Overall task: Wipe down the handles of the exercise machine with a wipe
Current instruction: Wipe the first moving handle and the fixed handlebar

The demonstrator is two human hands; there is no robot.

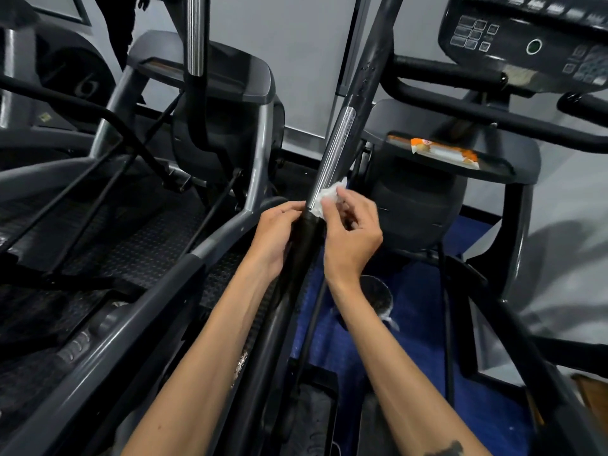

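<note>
Both forearms enter from the bottom edge, reaching up to the handle (pixel 332 153). Handle's long axis runs diagonally, from lower left near the body up and to the right. Left hand (pixel 276 238) curls round the black section just below the silver section. Right hand (pixel 352 235) pinches a crumpled white wipe (pixel 324 197) against the handle's right side, at the silver-black joint. Wipe lies just above the left hand; right hand is nearer. Judgement: the next stroke follows the axis, probably upward along the silver.
</note>
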